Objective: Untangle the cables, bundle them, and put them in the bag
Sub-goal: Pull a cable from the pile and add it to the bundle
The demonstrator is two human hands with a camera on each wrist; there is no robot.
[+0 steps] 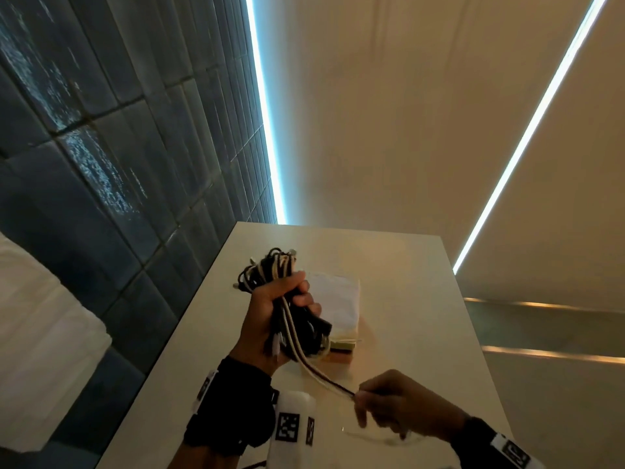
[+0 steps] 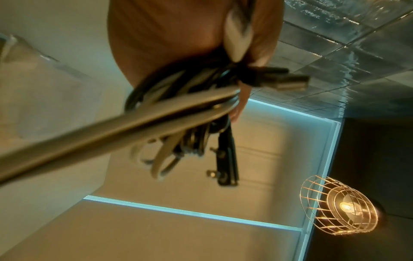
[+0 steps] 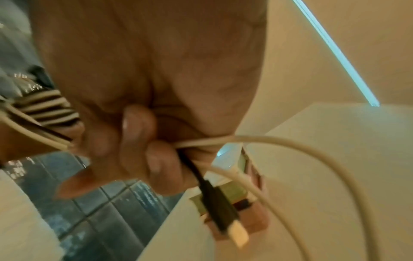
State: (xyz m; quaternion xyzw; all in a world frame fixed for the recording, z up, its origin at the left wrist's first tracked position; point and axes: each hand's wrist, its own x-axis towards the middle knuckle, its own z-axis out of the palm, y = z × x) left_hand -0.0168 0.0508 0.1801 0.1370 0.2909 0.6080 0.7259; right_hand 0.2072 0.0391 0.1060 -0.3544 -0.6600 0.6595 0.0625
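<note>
Two hands above table [image 1: 422, 299] middle: left hand [image 1: 270, 319] gripped cable bundle [image 1: 270, 269] in fist, right hand [image 1: 395, 401] pinched loose cable ends [image 1: 324, 377] near front edge. White bag [image 1: 338, 299] lay flat beside bundle; right table side bare.

Dim, warm room lit by cool strips

Pale blue LED light strips [image 1: 267, 130] glare along wall edges; a caged wire pendant lamp [image 2: 339, 205] glows amber. Both wrist views are motion-blurred, bent at edges.

Above the table [image 1: 389, 265], the left hand [image 1: 270, 319] holds the cables [image 1: 270, 269] before the bag [image 1: 338, 299]; the right hand [image 1: 399, 404] is nearer, to its right.
</note>
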